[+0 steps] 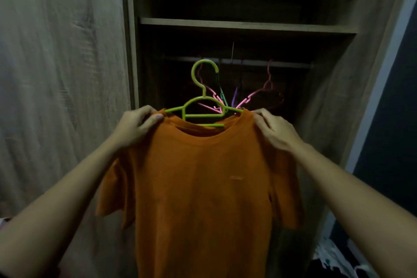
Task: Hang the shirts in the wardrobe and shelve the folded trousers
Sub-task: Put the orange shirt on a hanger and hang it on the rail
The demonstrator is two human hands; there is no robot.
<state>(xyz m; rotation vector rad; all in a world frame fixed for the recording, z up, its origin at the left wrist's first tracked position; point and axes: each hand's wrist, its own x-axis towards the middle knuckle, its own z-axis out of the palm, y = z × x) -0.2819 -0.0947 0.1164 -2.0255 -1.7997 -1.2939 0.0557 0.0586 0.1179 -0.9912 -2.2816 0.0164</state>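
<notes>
While a person stands facing an open wardrobe point(334, 74), both hands hold up an orange shirt point(203, 187) that sits on a green hanger point(204, 91). The left hand point(135, 127) pinches the shirt's left shoulder beside the collar, thumb on the front and fingers curled behind. The right hand point(274, 133) is clamped on the right shoulder, fingers bent over the seam. The shirt hangs flat and front-on in the doorway, sleeves drooping, with the hanger's arms tucked inside the neck and its hook standing upright in front of the rail point(288, 64); whether the hook is over the rail cannot be told. Bare pink hangers point(259, 92) and a purple one point(235, 95) dangle from the rail behind it. A shelf point(248, 25) runs above the rail, dark beyond its edge. A wood-grain door point(63, 74) fills the left side, and a heap of pale patterned cloth point(338, 257) lies at lower right.
</notes>
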